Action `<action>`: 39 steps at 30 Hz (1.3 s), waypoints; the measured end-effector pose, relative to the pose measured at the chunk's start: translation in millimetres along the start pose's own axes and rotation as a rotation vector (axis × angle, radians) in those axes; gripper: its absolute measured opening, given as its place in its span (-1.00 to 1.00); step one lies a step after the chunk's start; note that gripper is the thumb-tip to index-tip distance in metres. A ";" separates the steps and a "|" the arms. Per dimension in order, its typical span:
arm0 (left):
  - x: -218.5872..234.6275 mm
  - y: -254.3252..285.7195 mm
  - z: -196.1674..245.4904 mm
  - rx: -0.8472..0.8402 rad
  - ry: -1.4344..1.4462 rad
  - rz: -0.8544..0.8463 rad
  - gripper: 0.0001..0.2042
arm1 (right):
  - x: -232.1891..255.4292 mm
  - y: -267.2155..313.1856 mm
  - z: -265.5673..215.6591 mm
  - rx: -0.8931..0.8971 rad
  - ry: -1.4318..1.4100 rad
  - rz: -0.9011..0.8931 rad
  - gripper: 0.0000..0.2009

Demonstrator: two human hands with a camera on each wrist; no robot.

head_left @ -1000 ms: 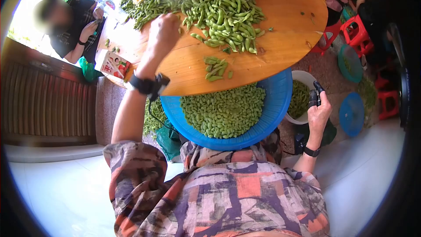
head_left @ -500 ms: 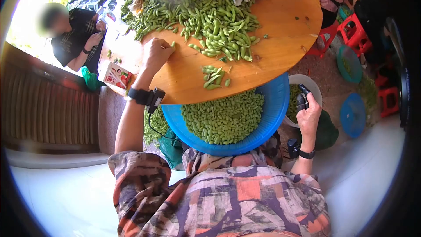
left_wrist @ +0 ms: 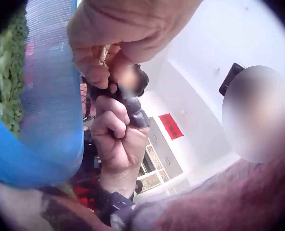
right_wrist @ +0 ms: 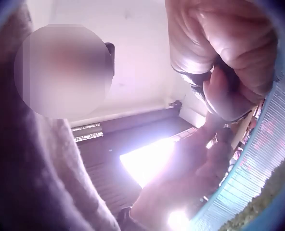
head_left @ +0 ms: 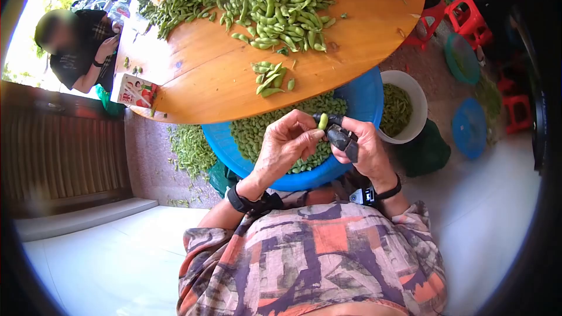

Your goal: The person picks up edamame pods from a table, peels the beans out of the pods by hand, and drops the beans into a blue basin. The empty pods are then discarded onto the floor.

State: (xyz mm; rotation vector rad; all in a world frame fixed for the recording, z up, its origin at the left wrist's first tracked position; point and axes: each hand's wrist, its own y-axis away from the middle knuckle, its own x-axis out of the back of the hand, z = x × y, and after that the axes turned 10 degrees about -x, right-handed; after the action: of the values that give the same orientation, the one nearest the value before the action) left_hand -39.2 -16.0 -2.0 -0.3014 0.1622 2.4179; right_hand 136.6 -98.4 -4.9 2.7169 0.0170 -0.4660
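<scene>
Over the blue basin (head_left: 366, 102), my left hand (head_left: 281, 143) pinches a green soybean pod (head_left: 324, 121) between thumb and forefinger. The right hand (head_left: 369, 146), with black covers on thumb and forefinger, meets it there and grips the pod from the other side. Its covered forefinger passes behind the pod, and its other fingers are curled in the left wrist view. Shelled green beans (head_left: 249, 134) fill the basin under both hands. On the wooden table (head_left: 199, 90) are a large heap of pods (head_left: 275, 6) and a small pile (head_left: 269, 78) near the edge.
A white bucket (head_left: 420, 108) of pods stands right of the basin, beside a dark green bag (head_left: 427, 152). Loose pods (head_left: 190, 149) lie on the floor to the left. A printed box (head_left: 134, 90) sits at the table's left edge, near another person (head_left: 76, 52). Red stools (head_left: 468, 20) stand at right.
My left hand has come back from the table to the basin, carrying a pod. The right hand has moved left from beside the bucket, and both hands now meet at the pod.
</scene>
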 end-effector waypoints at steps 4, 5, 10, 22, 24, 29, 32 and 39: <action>-0.7 1.0 -14.0 -0.032 0.031 0.085 -0.94 | -1.1 -1.7 1.5 0.004 -0.108 -0.047 -0.74; -0.6 1.3 -14.9 -0.050 0.018 0.096 -0.95 | -1.6 -2.1 1.6 -0.008 -0.120 -0.051 -0.76; -2.5 5.4 -16.8 -0.114 -0.225 0.136 -0.94 | -1.8 -3.9 9.4 0.032 -0.047 0.008 -0.82; 12.6 1.4 -22.5 0.235 0.670 -0.165 -0.57 | 5.6 -5.1 8.5 -0.085 -0.434 -0.241 -0.83; 9.2 -0.2 -15.8 0.202 0.385 -0.100 -0.68 | 4.8 -3.4 1.5 -0.036 -0.074 -0.062 -0.89; 7.4 -5.6 -20.2 0.031 -0.159 -0.103 -0.83 | -5.3 -10.4 10.2 0.357 0.498 0.171 -0.87; 1.8 -3.8 0.3 -0.177 -0.788 -0.189 -0.84 | 4.6 -8.6 10.0 0.315 0.680 0.222 -0.78; 11.9 0.6 -17.4 0.070 -0.403 -0.120 -0.71 | -1.1 -10.3 6.0 0.282 0.655 0.222 -0.84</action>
State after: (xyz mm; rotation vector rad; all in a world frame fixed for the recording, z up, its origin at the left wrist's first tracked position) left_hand -45.4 -12.4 -21.9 0.2033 0.0451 2.2938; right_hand 132.9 -91.1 -13.6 2.9667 -0.1845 0.5299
